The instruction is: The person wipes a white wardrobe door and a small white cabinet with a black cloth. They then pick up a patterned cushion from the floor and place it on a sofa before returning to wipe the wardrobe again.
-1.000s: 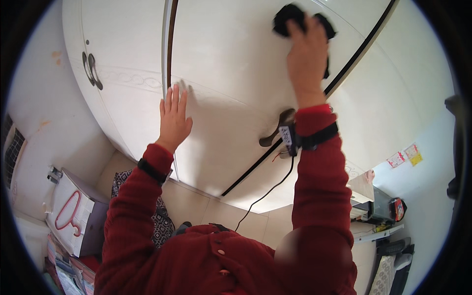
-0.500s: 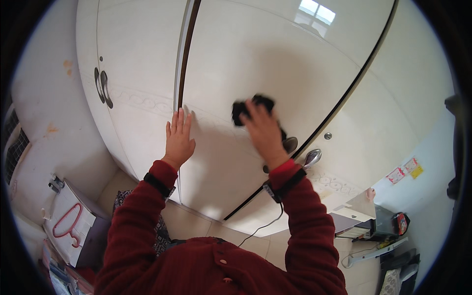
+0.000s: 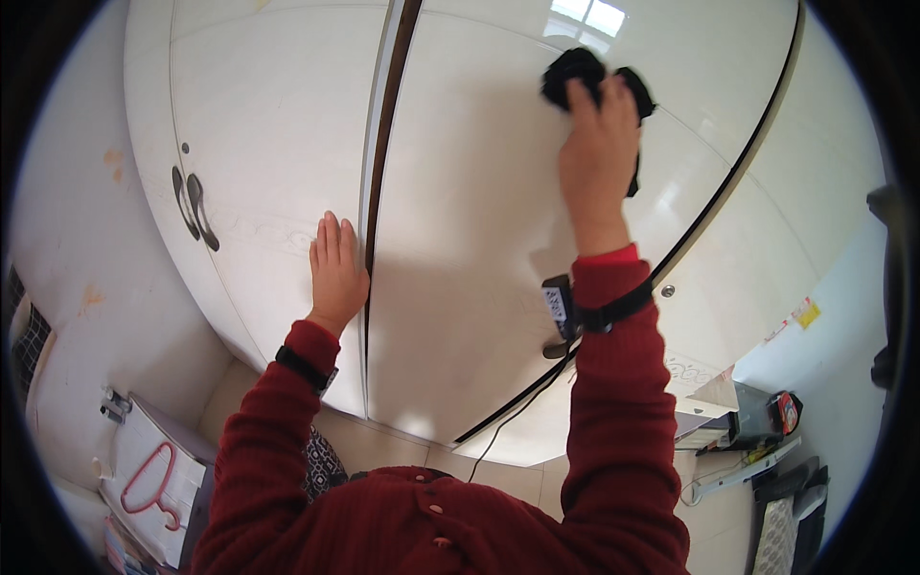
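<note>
My right hand (image 3: 602,158) presses a bunched black cloth (image 3: 575,79) against the upper part of a glossy cream wardrobe door (image 3: 460,201). Its fingers lie over the cloth, and a fold sticks out past them on the right. Lower down, my left hand (image 3: 337,278) rests flat on the neighbouring wardrobe door (image 3: 273,125), fingers straight, beside the dark upright gap between the doors. Nothing is in that hand. Each wrist wears a black strap; a thin cable (image 3: 503,422) hangs down from the right one.
Curved dark handles (image 3: 196,211) stick out on the left door, and another handle (image 3: 554,351) sits below my right forearm. A pink hanger (image 3: 150,484) lies on a white surface at lower left. A dark box (image 3: 757,422) and shoes (image 3: 800,503) stand at lower right.
My right hand has swept up and to the right across the door with the black cloth. My left hand has shifted from the door's edge strip onto the left door.
</note>
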Tool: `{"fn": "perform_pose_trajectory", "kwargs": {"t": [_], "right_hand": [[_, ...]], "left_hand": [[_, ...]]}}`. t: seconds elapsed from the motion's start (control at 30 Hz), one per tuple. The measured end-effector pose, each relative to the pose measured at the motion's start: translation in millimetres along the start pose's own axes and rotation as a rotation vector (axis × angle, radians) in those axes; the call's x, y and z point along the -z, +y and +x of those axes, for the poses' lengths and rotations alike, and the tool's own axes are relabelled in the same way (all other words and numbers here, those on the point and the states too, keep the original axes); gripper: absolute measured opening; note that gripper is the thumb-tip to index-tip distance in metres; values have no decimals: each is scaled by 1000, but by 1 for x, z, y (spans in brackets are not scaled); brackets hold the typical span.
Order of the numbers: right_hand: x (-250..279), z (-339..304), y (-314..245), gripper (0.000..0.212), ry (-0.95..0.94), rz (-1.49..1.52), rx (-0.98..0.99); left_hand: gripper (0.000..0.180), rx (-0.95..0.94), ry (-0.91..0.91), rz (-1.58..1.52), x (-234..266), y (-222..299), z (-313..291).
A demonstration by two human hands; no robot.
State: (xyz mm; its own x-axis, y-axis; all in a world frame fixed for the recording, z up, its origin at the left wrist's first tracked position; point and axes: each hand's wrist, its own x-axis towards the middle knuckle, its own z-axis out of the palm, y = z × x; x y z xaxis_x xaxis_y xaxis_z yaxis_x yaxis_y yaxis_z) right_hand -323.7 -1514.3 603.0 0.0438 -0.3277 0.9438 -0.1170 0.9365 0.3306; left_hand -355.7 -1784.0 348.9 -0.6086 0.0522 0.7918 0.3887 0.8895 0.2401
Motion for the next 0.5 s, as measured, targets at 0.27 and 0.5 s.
{"fn": "perform_pose_trajectory", "kwargs": {"t": [0.27,0.5], "right_hand": [[-4,-88,-72,31,-384,159,73],[4,-171,-117,38,-638,354,207]], "left_hand": [[76,-26,83,-169,-4,7,0],[67,-351,125,-445,5,75,-13]]}}
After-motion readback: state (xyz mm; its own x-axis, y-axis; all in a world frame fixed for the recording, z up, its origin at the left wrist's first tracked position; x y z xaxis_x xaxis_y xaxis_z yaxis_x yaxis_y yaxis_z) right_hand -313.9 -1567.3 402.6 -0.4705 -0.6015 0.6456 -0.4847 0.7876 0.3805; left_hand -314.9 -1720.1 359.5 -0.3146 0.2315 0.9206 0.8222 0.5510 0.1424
